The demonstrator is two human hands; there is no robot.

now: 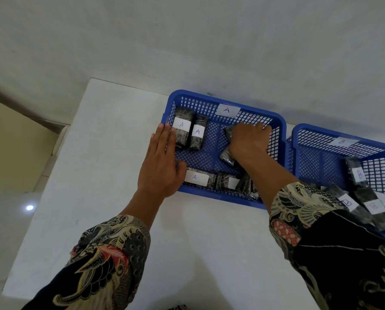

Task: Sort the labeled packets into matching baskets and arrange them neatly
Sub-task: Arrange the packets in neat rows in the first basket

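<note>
A blue basket (281,128) tagged A stands on the white table. Two dark packets labelled A (182,129) (198,133) stand side by side at its far left. Another A packet (198,178) lies along its near wall, with more dark packets (245,186) beside it. My right hand (248,142) is inside this basket, closed over a dark packet (228,132). My left hand (160,163) lies flat with fingers together against the basket's left rim. A second blue basket (298,139) tagged B stands to the right and holds several B packets (358,173).
The white table (111,175) stands against a pale wall. Its left edge drops to a tiled floor (6,215). Patterned sleeves (111,251) cover both forearms, and the right sleeve hides the near corner between the two baskets.
</note>
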